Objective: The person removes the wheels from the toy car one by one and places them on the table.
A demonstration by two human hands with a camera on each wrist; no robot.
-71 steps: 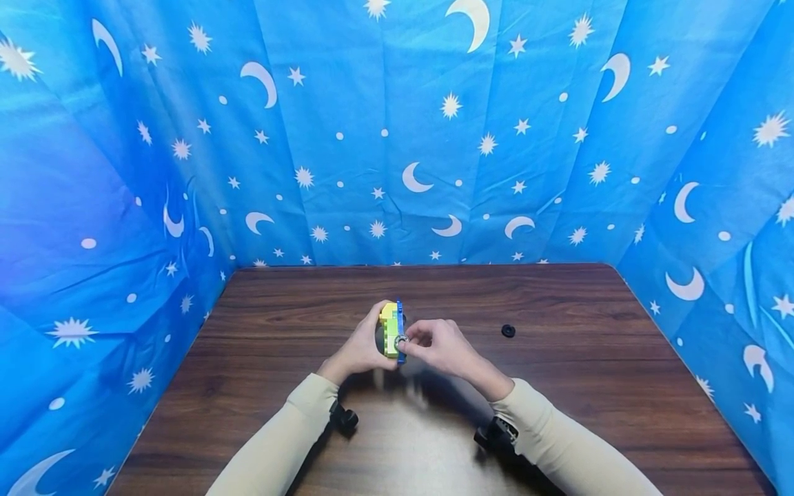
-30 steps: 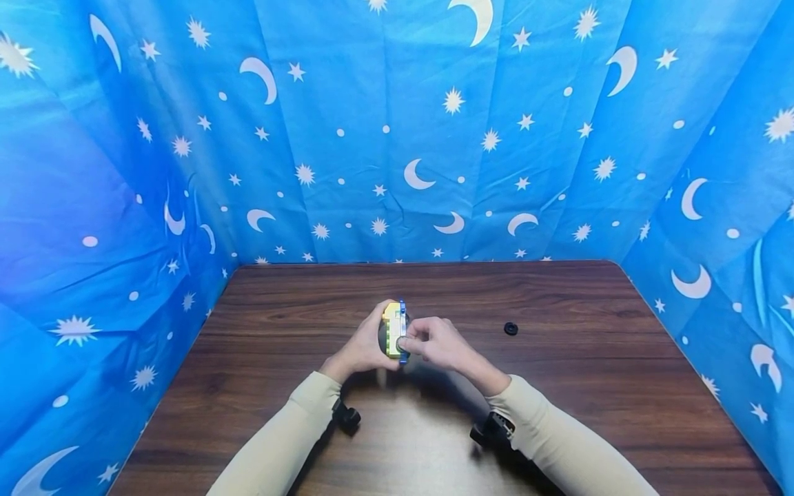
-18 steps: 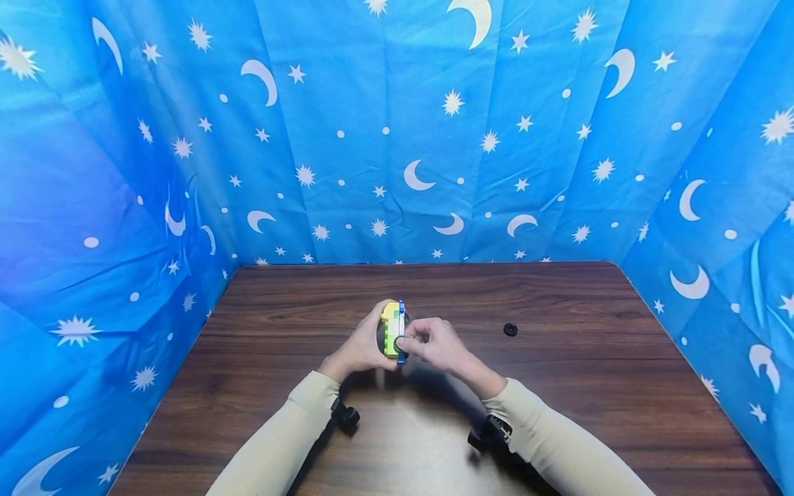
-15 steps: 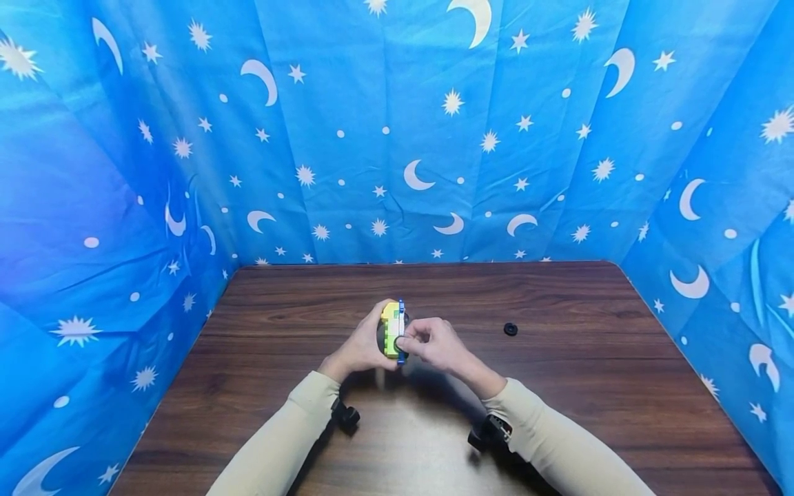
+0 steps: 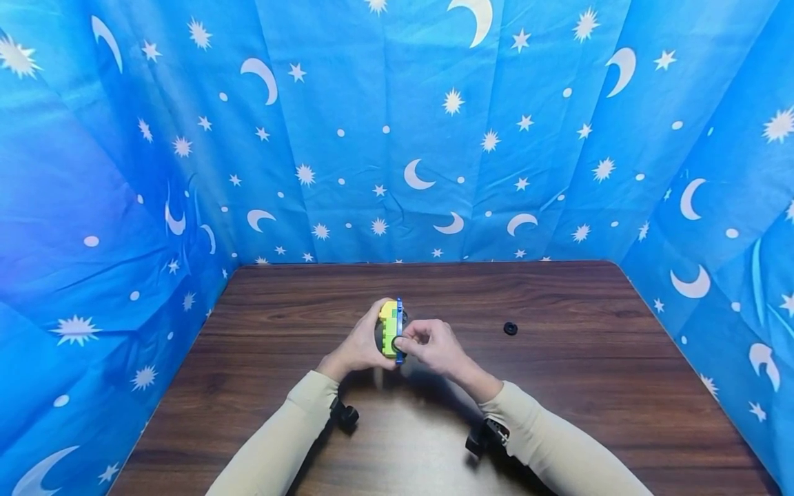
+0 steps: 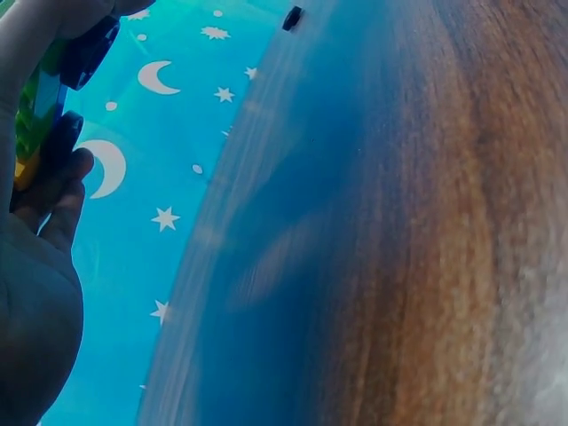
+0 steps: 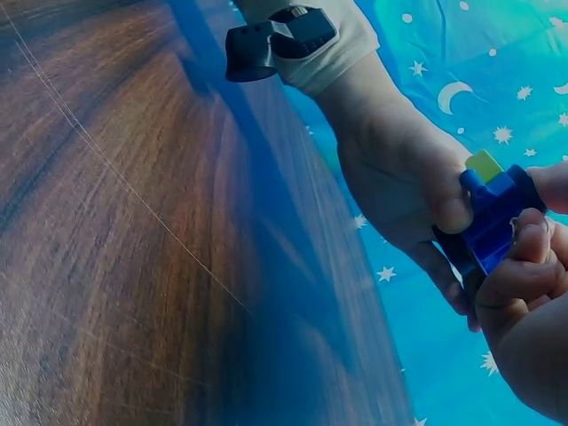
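Blue cloth (image 5: 384, 151) printed with white moons and stars hangs beyond the far edge and along both sides of the dark wood-grain tabletop (image 5: 279, 296). Held above that surface, about midway between its left and right edges, is a block assembly (image 5: 389, 335) of yellow and green bricks on a blue base. Left hand (image 5: 360, 346) grasps the assembly, blue base turned toward the right hand (image 5: 437, 346). Right hand pinches a dark wheel (image 7: 531, 189) at the base's near end; whether the wheel is seated cannot be determined. One loose black wheel (image 5: 510, 329) lies on the tabletop, well apart from both hands, toward the far right corner.
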